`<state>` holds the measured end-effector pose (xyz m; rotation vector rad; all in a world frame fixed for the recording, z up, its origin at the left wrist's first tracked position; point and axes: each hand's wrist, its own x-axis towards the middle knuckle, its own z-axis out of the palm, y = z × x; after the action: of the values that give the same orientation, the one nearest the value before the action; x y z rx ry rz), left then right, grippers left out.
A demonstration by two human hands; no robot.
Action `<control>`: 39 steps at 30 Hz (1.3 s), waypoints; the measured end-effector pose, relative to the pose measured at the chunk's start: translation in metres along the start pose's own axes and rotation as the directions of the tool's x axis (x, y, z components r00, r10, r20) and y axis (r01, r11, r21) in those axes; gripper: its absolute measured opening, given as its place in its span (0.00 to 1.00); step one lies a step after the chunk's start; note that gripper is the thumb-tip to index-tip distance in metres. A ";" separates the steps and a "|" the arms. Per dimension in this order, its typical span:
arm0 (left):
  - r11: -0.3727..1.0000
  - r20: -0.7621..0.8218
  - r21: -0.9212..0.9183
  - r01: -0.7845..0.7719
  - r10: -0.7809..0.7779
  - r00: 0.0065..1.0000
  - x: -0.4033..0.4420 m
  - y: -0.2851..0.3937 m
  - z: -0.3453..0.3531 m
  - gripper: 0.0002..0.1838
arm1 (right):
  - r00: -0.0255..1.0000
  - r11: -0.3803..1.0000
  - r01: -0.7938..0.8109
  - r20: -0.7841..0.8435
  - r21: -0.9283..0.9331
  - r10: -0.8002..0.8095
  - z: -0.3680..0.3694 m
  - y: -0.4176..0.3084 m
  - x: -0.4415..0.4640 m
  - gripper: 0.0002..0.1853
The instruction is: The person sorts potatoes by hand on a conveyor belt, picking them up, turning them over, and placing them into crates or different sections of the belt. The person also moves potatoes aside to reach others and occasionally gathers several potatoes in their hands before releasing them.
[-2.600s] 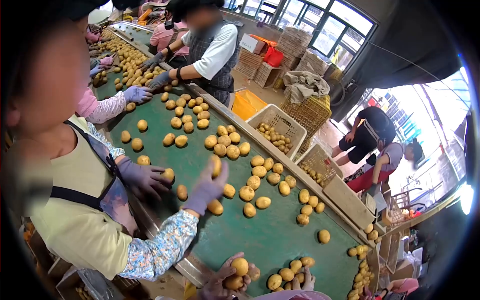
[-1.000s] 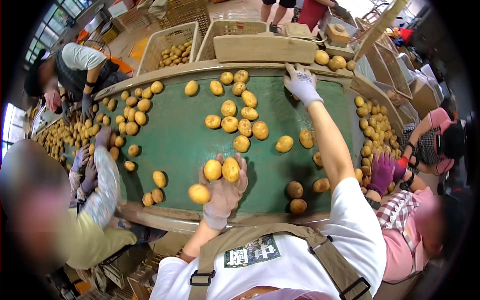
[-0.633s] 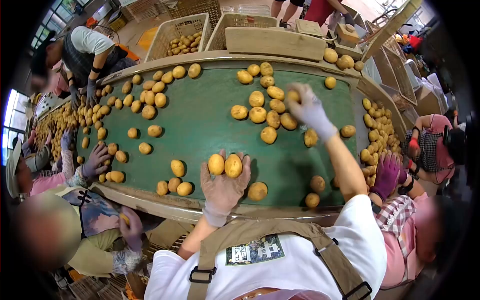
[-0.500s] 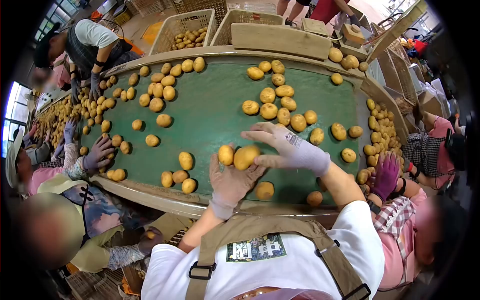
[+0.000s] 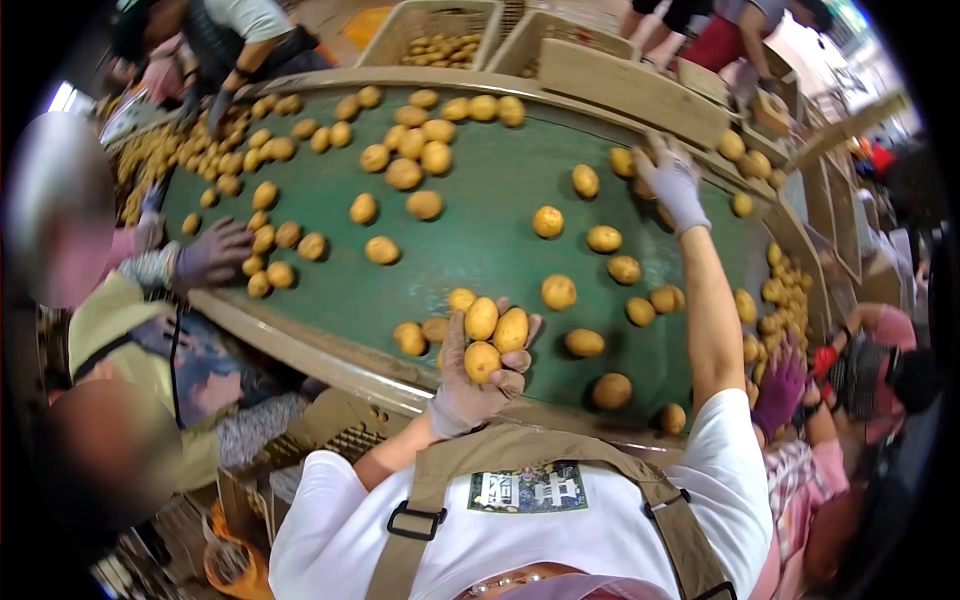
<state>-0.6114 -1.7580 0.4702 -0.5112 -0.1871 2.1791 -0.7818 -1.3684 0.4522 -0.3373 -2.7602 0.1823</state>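
Note:
Three yellow potatoes [image 5: 482, 362] rest in my left hand [image 5: 472, 375], whose gloved fingers curl round them above the near side of the green belt [image 5: 480, 230]. My right hand [image 5: 668, 182], in a pale glove, reaches to the belt's far edge, its fingers over brown potatoes [image 5: 645, 188] there; whether it grips one is partly hidden by the hand. A yellow potato [image 5: 621, 162] lies just left of its fingers. Several loose potatoes [image 5: 558, 292] are scattered on the belt between and around my hands.
A co-worker's gloved hand [image 5: 215, 252] is at the belt's left side, and another co-worker's purple glove [image 5: 782, 388] is at the right by a potato pile [image 5: 785, 300]. Beyond the far rail stand a wooden board [image 5: 630, 92] and a crate of potatoes [image 5: 385, 38].
My right hand has moved from above my left hand to the far edge. My left hand now holds three potatoes instead of two, its fingers more curled. The view has turned and the belt's potatoes have shifted.

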 end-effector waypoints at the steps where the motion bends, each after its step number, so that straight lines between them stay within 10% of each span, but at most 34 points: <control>1: 1.000 0.001 -0.019 -0.021 0.021 1.000 -0.006 0.005 0.008 0.30 | 0.972 0.991 -0.127 0.205 0.046 0.115 0.029 0.008 0.010 0.37; 2: 0.998 -0.006 -0.037 -0.055 0.054 0.999 -0.013 0.012 0.008 0.30 | 0.930 0.975 -0.218 0.292 -0.047 0.222 0.026 -0.033 -0.003 0.38; 4: 0.993 0.068 -0.007 -0.115 0.115 0.991 -0.033 0.030 0.009 0.30 | 0.899 0.990 0.123 0.429 -0.071 -0.081 0.003 -0.086 -0.023 0.37; 7: 0.978 0.137 -0.055 -0.200 0.205 0.969 -0.070 0.065 -0.011 0.30 | 0.598 0.895 0.202 0.674 0.397 -0.434 -0.002 -0.138 -0.062 0.33; 8: 0.967 0.152 -0.100 -0.236 0.249 0.956 -0.081 0.076 -0.017 0.29 | 0.677 0.880 0.347 0.562 0.326 -0.475 -0.007 -0.154 -0.072 0.27; 11: 0.920 0.126 -0.157 -0.360 0.381 0.916 -0.124 0.105 -0.015 0.28 | 0.829 0.818 -0.177 0.531 0.548 -0.176 -0.013 -0.179 -0.049 0.18; 16: 0.917 0.212 -0.082 -0.391 0.400 0.892 -0.134 0.115 -0.010 0.25 | 0.935 0.899 0.268 0.133 0.347 -0.330 -0.004 -0.222 -0.023 0.23; 18: 0.933 0.226 -0.068 -0.354 0.360 0.905 -0.131 0.113 -0.003 0.28 | 0.718 0.750 0.488 0.283 0.446 -0.636 0.014 -0.234 -0.045 0.27; 20: 0.946 0.227 -0.069 -0.318 0.325 0.918 -0.128 0.107 0.006 0.29 | 0.634 0.594 0.378 0.269 0.710 -0.725 -0.015 -0.256 -0.039 0.27; 21: 0.958 0.264 -0.079 -0.276 0.287 0.921 -0.126 0.108 0.004 0.30 | 0.655 0.628 0.009 0.469 0.779 -0.592 -0.024 -0.259 -0.025 0.25; 24: 0.978 0.279 -0.113 -0.173 0.198 0.940 -0.123 0.111 0.002 0.31 | 0.965 0.940 0.207 0.100 0.270 -0.241 0.006 -0.225 0.039 0.21; 28: 0.981 0.265 -0.154 -0.119 0.157 0.951 -0.119 0.105 0.013 0.31 | 0.869 0.989 0.128 0.490 -0.078 -0.073 0.031 -0.186 0.063 0.34; 32: 0.930 0.131 -0.308 -0.199 0.249 0.960 -0.109 0.099 0.022 0.30 | 0.798 0.995 0.084 0.594 0.060 -0.103 0.009 -0.182 0.026 0.32; 34: 0.915 -0.015 -0.080 -0.396 0.396 0.918 -0.098 0.093 0.034 0.32 | 0.891 0.943 0.055 0.410 0.327 -0.194 0.020 -0.161 -0.005 0.28; 37: 0.887 0.278 0.038 -0.461 0.433 0.857 -0.092 0.098 0.024 0.31 | 0.974 0.745 0.060 0.126 0.664 -0.190 -0.041 -0.224 -0.067 0.21; 39: 0.899 0.382 -0.140 -0.415 0.436 0.815 -0.094 0.094 0.018 0.28 | 0.899 0.582 0.049 0.218 0.812 -0.380 -0.070 -0.271 -0.112 0.22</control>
<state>-0.6359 -1.8889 0.4850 -0.1187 -0.3835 2.7167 -0.7120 -1.6521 0.5260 0.3281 -2.6716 1.4972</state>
